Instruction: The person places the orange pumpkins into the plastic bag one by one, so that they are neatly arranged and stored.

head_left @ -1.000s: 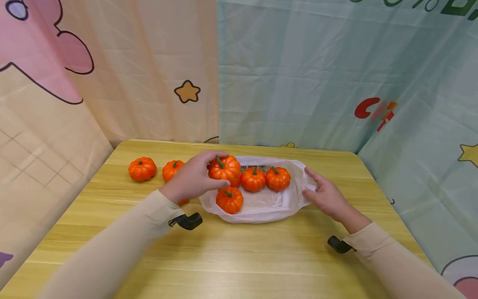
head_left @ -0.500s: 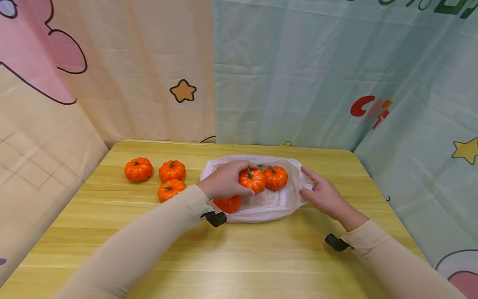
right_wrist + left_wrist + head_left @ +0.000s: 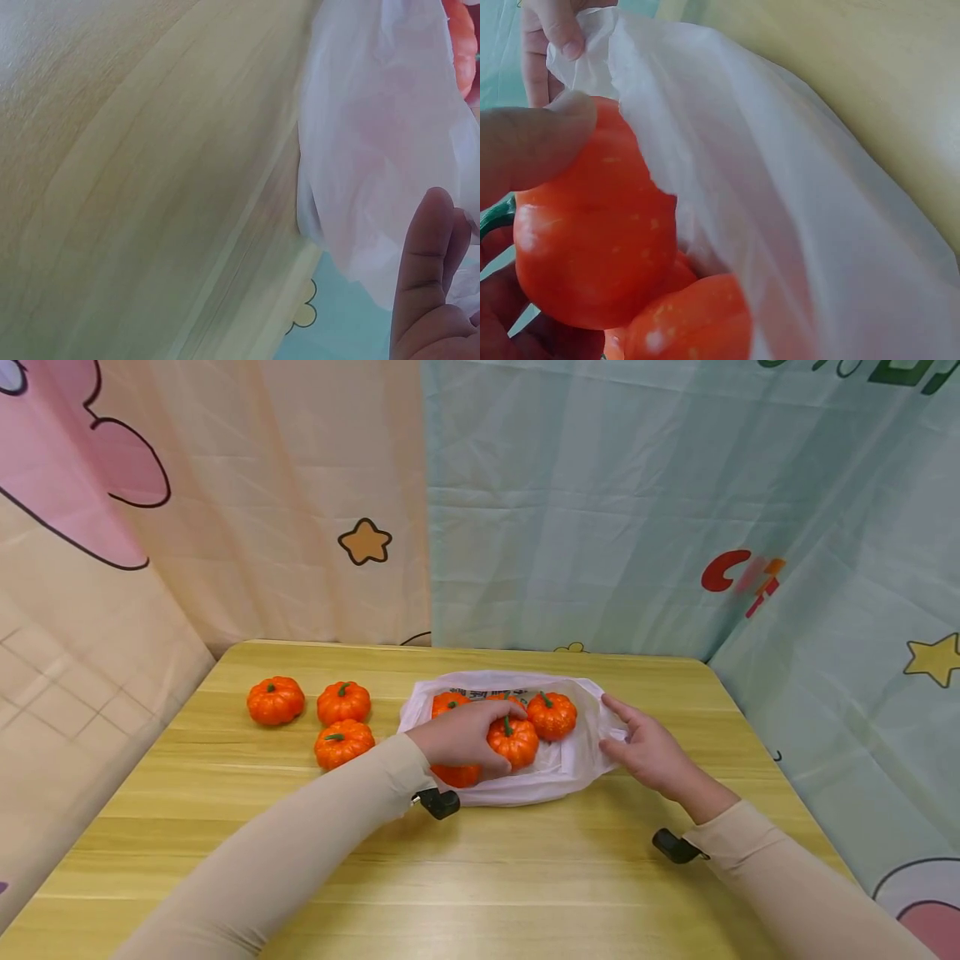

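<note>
My left hand (image 3: 467, 735) grips a small orange pumpkin (image 3: 514, 745) with a green stem, thumb on the near side, over the opened white plastic bag (image 3: 517, 792). Up close in the left wrist view, the thumb presses this pumpkin (image 3: 600, 225) right beside the bag's wall (image 3: 780, 165). Inside the bag sit several more pumpkins, one speckled pumpkin (image 3: 553, 717) at the right and another (image 3: 448, 702) at the back left, partly covered by my left hand. My right hand (image 3: 660, 760) pinches the bag's right edge between thumb and fingers.
On the wooden table (image 3: 525, 877), left of the bag, lie three pumpkins: one farthest left (image 3: 276, 701), a back one (image 3: 343, 702) and a nearer one (image 3: 343, 743) beside my left sleeve. Printed curtains (image 3: 570, 527) stand behind the table's back edge.
My left hand has carried the pumpkin rightward into the bag, then slightly toward me, in front of the others. The right hand stays at the bag's edge. The view shifts slightly.
</note>
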